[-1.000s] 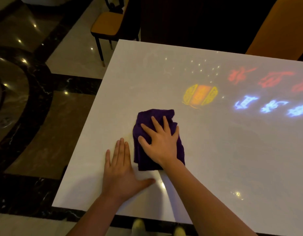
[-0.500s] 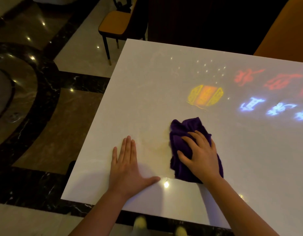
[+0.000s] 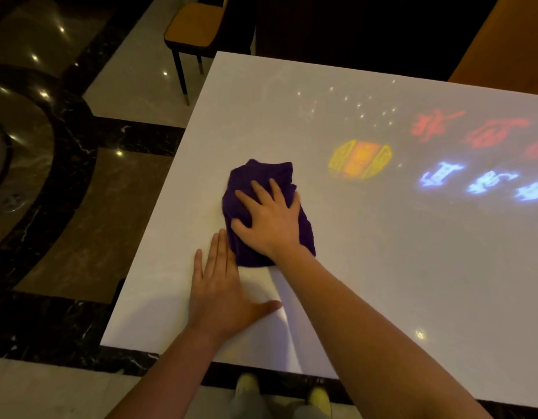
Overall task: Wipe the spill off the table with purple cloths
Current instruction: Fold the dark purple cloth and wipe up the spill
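A crumpled purple cloth [image 3: 255,179] lies on the white table [image 3: 382,267], a little left of its middle. My right hand [image 3: 269,220] presses flat on the cloth with fingers spread. Just left of the cloth's near edge, my left hand [image 3: 218,285] rests palm down on the bare tabletop, its fingertips touching the cloth. A faint yellowish smear [image 3: 215,213] shows on the table beside the cloth's left edge.
Coloured light patterns fall on the table: a yellow-orange shape [image 3: 360,158], red marks [image 3: 473,128] and blue marks [image 3: 473,179]. A chair with an orange seat [image 3: 195,24] stands beyond the table's far left corner. Dark marble floor [image 3: 65,176] lies to the left.
My right hand has slid the cloth back to the left, up against my left hand's fingertips. My left hand has stayed flat in place.
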`<state>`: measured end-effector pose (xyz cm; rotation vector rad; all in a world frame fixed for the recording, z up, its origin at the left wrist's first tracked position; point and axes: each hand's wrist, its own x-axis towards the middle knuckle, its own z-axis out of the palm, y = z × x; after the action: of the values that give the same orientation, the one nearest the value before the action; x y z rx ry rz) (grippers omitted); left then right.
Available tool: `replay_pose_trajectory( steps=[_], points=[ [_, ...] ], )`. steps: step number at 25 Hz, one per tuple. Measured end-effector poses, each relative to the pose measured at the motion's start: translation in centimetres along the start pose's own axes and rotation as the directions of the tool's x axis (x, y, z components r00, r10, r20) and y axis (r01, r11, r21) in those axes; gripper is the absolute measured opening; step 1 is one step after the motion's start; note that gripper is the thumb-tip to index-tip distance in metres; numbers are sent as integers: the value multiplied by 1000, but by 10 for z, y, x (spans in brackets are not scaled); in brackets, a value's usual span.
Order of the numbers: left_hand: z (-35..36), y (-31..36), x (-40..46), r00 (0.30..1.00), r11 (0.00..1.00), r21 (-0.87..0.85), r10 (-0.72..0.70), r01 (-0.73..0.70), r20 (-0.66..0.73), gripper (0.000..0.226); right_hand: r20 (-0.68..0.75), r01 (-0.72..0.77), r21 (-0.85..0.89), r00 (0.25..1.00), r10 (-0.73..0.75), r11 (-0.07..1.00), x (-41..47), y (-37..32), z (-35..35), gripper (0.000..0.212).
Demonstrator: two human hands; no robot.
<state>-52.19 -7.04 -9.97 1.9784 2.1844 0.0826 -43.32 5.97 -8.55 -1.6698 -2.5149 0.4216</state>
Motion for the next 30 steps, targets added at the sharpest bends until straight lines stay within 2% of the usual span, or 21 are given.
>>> replay_pose_trajectory(
  steps=[8, 13, 16, 18, 21, 24, 26, 30],
  points=[
    [-6, 1, -1, 999, 999, -37, -3, 5, 50, 137, -134, -110, -73, 986, 99, 991, -116, 66, -11, 60],
    [-6, -1, -1, 998, 999, -31, -18, 21, 66, 134, -161, -312, -29, 939, 304, 950, -131, 127, -32, 63],
    [-8, -1, -1, 997, 999, -48, -6, 9, 75, 133, -155, -388, -50, 913, 377, 920, -106, 115, -28, 61],
    [-8, -1, 0, 998, 999, -50, -10, 13, 64, 131, -116, -357, -44, 929, 350, 933, -85, 95, -25, 62],
    [-7, 0, -1, 998, 998, -57, -14, 17, 66, 132, -66, -290, -69, 956, 285, 955, -73, 71, -21, 74],
    [-4, -1, 0, 999, 999, -48, -21, 23, 47, 133, -95, -317, -47, 945, 312, 947, -86, 57, -12, 87],
    [-2, -1, 1, 999, 999, -45, -20, 22, 43, 133, -80, -352, -11, 933, 350, 936, -90, 47, -5, 85],
    [-1, -1, 1, 999, 998, -54, -25, 27, 41, 131, -81, -386, 2, 919, 385, 922, -81, 36, -7, 65]
  ],
)
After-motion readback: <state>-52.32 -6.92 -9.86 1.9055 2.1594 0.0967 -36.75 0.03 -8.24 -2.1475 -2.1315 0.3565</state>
